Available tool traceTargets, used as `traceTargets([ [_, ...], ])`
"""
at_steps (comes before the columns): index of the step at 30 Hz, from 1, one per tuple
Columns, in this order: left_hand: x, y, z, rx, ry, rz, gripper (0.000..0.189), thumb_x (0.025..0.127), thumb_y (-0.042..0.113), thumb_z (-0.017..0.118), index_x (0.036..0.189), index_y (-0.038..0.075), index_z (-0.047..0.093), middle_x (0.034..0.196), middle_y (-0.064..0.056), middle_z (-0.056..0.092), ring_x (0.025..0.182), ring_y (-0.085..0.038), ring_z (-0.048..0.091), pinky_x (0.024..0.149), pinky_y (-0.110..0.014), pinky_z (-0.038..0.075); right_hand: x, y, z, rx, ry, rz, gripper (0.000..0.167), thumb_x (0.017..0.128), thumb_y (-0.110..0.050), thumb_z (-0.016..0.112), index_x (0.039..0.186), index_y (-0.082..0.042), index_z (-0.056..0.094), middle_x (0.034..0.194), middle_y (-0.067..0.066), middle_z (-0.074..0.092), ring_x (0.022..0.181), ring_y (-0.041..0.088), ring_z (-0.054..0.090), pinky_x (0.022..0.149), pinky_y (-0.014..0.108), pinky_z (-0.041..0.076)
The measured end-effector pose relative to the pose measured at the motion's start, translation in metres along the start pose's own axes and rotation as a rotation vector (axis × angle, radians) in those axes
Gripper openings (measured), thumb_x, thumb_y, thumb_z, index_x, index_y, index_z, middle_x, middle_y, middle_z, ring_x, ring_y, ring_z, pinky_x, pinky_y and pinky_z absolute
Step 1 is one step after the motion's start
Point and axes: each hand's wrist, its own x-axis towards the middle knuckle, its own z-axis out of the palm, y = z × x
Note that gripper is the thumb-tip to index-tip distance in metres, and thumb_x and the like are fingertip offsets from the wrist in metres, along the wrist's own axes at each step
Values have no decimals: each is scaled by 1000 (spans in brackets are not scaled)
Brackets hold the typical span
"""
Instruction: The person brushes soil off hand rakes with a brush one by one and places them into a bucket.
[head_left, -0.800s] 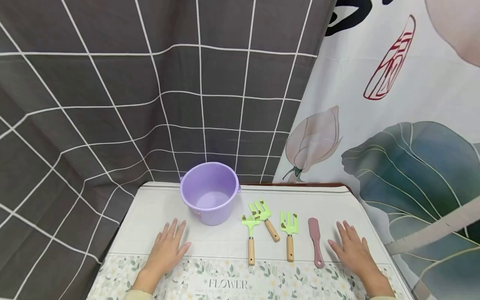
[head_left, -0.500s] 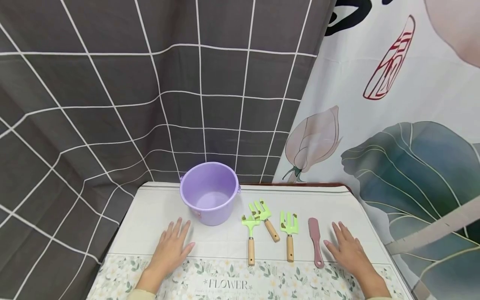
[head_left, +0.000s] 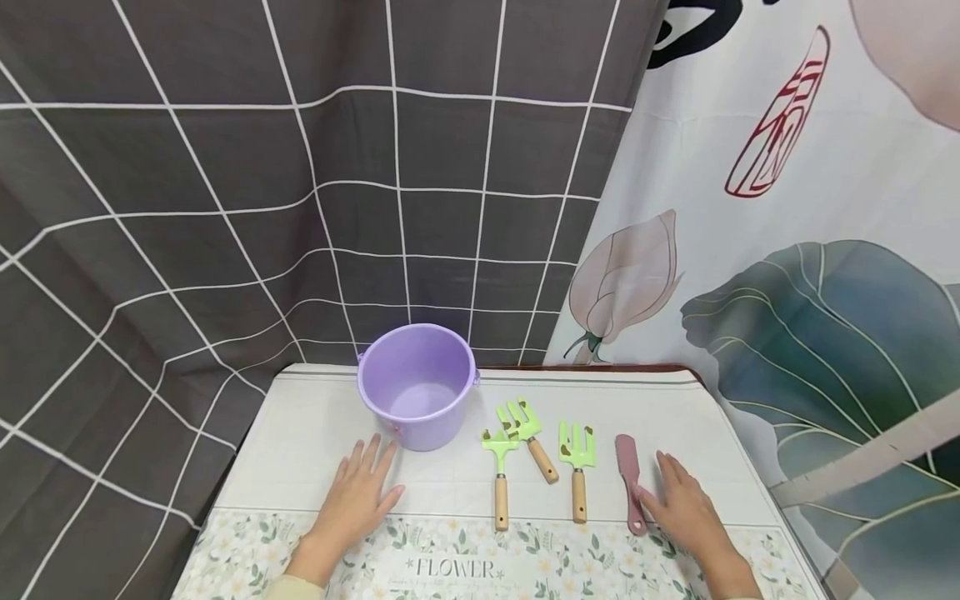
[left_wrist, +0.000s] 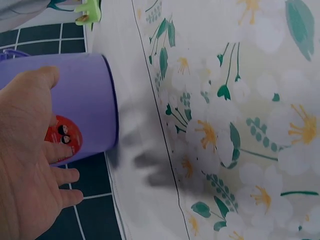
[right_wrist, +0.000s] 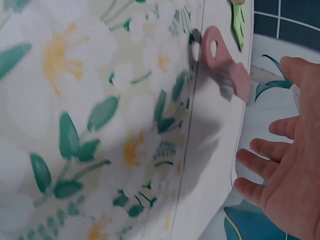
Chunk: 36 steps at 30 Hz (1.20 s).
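In the head view a purple bucket [head_left: 416,387] stands at the back left of the table. My left hand [head_left: 355,498] hovers in front of it, fingers spread, holding nothing; the left wrist view shows a red sticker [left_wrist: 66,137] on the bucket beyond the fingers. My right hand [head_left: 686,510], also without anything in it, is beside a pink flat tool [head_left: 632,479] with a hole in its handle; the thumb overlaps that handle in the head view. Between the hands lie a small green hand rake [head_left: 501,479] and two green garden forks, one slanted [head_left: 540,454] and one straight [head_left: 579,479], with wooden handles.
A white cloth with a flower-printed front strip [head_left: 457,567] covers the table [head_left: 315,417]. Behind hangs a dark grid-patterned curtain [head_left: 442,225], and a lotus-printed curtain [head_left: 720,250] hangs at the right. A pale pole [head_left: 870,454] slants in at the right edge.
My left hand has moved right and slightly up toward the bucket. My right hand has moved left to the pink tool. Bucket and tools have stayed in place.
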Motion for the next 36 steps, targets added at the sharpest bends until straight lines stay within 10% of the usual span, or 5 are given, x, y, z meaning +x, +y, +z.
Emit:
traceTargets([
  [18, 5, 19, 13, -11, -37, 62, 72, 102, 43, 60, 160, 8, 36, 165, -24, 31, 149, -52, 31, 120, -70, 30, 5, -18, 20, 59, -30, 122, 99, 94, -53, 68, 150, 18, 29, 144, 45, 38, 133, 61, 38, 113, 70, 38],
  [36, 4, 34, 25, -19, -46, 113, 69, 102, 44, 59, 158, 9, 40, 162, -26, 35, 148, -52, 33, 119, -70, 31, 13, -28, 33, 119, -22, 288, 73, 88, -29, 79, 129, 21, 43, 117, 40, 51, 108, 49, 57, 101, 62, 50],
])
